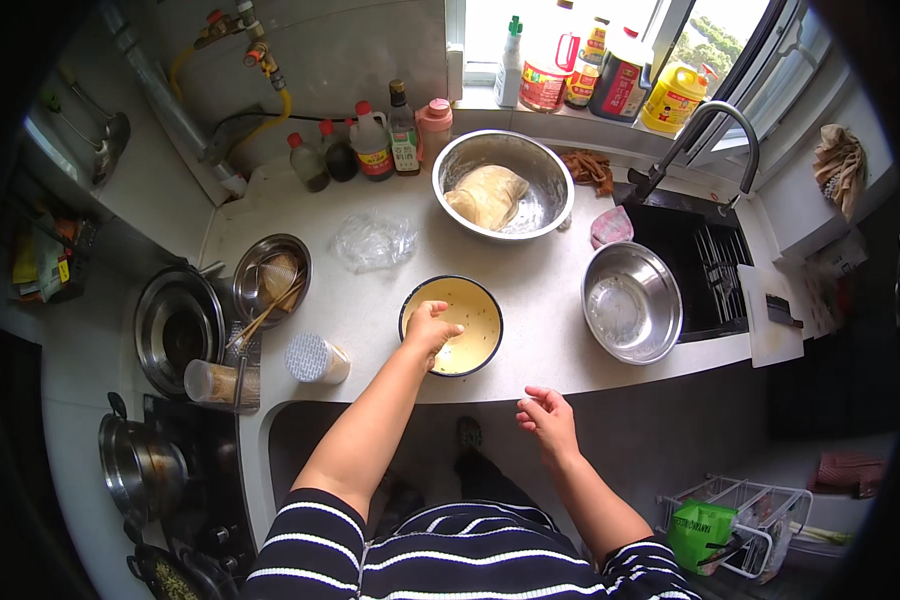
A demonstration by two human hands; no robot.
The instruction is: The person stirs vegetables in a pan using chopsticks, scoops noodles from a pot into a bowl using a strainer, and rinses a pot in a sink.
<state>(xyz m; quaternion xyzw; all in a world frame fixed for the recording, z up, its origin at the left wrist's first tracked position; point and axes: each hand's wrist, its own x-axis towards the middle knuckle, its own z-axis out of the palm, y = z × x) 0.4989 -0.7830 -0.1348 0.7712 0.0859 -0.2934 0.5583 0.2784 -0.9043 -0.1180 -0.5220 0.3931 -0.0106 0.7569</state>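
My left hand point(431, 331) reaches over the near left side of a cream bowl with a dark rim point(477, 352). Its thumb points into the bowl, apart from the curled fingers, and I see nothing held. Small dark specks dot the bowl's inside. Off the counter's front edge, my right hand point(548, 418) has its fingers curled in, with a small whitish spot at the tips that I cannot make out. Beyond the cream bowl, a large steel bowl point(553, 215) holds a pale lump of dough point(487, 197). Another steel bowl point(660, 295), with whitish residue inside, stands to the right.
Crumpled clear plastic point(373, 241) lies behind the cream bowl. A patterned-lid jar point(317, 359) and a steel bowl with chopsticks point(272, 250) stand left. Bottles point(374, 150) line the back. On the right are a black sink point(685, 250) and a chopping board point(770, 345).
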